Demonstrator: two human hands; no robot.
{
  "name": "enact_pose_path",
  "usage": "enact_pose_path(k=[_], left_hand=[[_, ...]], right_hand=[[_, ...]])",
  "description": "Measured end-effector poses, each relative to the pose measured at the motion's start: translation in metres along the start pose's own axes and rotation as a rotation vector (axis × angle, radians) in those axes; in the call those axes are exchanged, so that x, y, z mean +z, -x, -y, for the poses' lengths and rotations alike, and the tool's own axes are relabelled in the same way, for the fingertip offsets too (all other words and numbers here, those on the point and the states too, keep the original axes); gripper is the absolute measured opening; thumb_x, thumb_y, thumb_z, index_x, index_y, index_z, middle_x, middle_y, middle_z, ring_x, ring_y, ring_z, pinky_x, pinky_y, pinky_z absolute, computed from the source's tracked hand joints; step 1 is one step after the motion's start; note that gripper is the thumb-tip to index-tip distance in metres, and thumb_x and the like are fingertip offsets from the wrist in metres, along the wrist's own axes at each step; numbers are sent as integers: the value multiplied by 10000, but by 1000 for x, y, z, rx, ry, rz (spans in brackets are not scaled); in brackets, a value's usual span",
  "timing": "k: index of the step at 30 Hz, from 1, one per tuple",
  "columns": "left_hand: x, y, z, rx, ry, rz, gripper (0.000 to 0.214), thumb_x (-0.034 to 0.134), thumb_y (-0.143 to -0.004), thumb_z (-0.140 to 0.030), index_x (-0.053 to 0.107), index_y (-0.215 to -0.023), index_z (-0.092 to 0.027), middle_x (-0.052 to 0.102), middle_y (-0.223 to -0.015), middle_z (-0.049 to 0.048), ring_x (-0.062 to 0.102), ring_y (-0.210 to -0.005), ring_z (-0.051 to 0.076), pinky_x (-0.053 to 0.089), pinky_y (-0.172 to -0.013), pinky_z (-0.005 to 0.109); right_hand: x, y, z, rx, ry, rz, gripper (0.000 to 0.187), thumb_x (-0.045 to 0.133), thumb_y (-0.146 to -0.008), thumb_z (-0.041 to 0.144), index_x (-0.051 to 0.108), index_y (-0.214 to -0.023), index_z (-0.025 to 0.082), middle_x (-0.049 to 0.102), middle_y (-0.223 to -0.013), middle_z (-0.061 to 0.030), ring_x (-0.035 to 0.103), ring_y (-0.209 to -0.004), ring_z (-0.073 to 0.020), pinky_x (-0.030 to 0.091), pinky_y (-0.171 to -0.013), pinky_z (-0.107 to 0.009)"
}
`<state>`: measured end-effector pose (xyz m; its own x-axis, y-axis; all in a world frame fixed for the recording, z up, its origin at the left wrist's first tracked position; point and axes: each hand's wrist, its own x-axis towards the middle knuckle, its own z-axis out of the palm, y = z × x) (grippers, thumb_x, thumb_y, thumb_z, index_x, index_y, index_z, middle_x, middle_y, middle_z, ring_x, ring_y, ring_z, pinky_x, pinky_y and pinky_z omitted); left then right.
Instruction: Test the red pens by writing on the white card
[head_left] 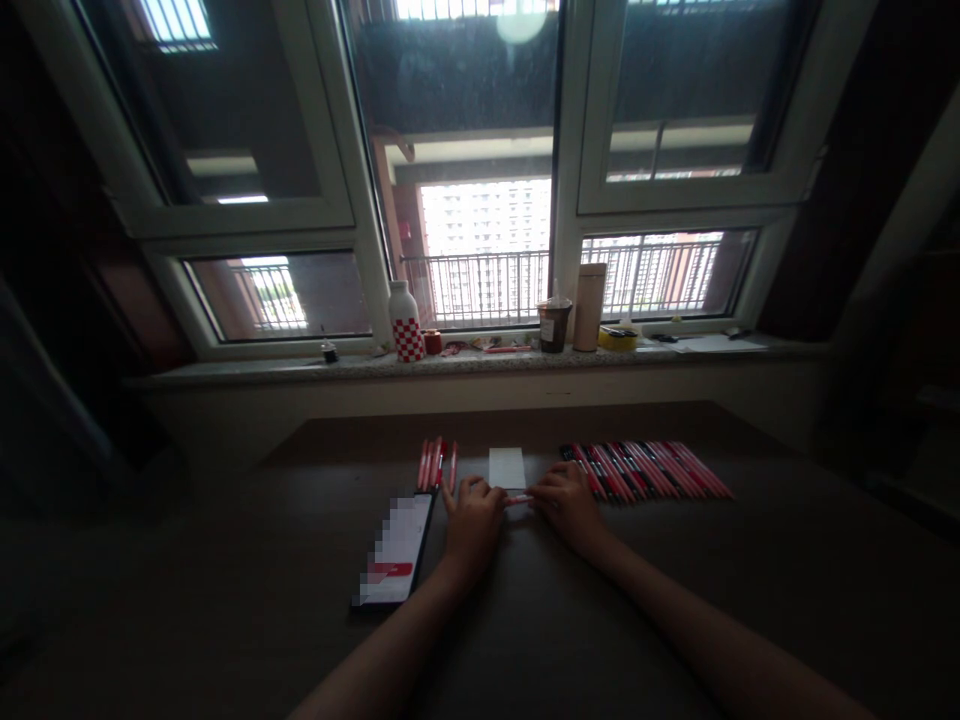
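Observation:
Between my two hands lies a thin pink-red pencil (pixel 517 499), held crosswise just above the table. My left hand (pixel 474 522) is closed on its left end, and my right hand (pixel 568 500) pinches the right end. Just beyond them a small white paper (pixel 507 467) lies flat. A small group of red and pink pencils (pixel 430 463) sits past my left hand. To the right of my right hand, a long row of red, pink and black pencils (pixel 645 470) is laid side by side. Fine detail on the held pencil is too small to make out.
A phone (pixel 397 550) with a lit screen lies left of my left forearm on the dark table (pixel 300 520). On the windowsill (pixel 360 368) stand a red-checked white bottle (pixel 406 325), a drink cup (pixel 554 326), a tan flask (pixel 589 307) and a yellow item (pixel 618 340).

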<state>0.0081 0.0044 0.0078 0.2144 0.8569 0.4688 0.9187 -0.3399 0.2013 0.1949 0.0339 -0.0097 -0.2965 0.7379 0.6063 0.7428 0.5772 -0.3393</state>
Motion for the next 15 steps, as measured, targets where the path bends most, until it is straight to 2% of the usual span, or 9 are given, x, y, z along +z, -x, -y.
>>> enact_pose_path(k=[3, 6, 9, 15], left_hand=[[0, 0, 0, 7, 28, -11, 202, 529, -878, -329, 634, -1045, -289, 654, -1059, 36, 481, -1152, 259, 89, -1084, 658], [1, 0, 1, 18, 44, -6, 153, 547, -869, -297, 642, -988, -280, 657, -1044, 25, 489, -1137, 245, 88, -1093, 644], [2, 0, 1, 16, 38, -11, 130, 531, -880, -294, 644, -938, -268, 659, -1017, 17, 497, -1110, 239, 94, -1093, 638], [1, -1, 0, 23, 17, -24, 233, 449, -919, -366, 655, -927, -259, 650, -982, 22, 504, -1068, 234, 99, -1085, 638]], right_hand=[[1, 0, -1, 1, -13, 5, 146, 669, -819, 252, 744, -939, 288, 708, -857, -30, 492, -1004, -244, 335, -901, -386], [3, 0, -2, 0, -26, 14, 148, 666, -820, 242, 743, -936, 293, 705, -860, -24, 489, -1004, -244, 352, -884, -373], [3, 0, -2, -1, -44, 19, 155, 665, -821, 231, 741, -940, 295, 703, -858, -17, 483, -1002, -245, 362, -874, -366], [2, 0, -1, 3, -62, 22, 145, 663, -824, 240, 745, -939, 276, 699, -846, -33, 489, -995, -246, 375, -874, -363]])
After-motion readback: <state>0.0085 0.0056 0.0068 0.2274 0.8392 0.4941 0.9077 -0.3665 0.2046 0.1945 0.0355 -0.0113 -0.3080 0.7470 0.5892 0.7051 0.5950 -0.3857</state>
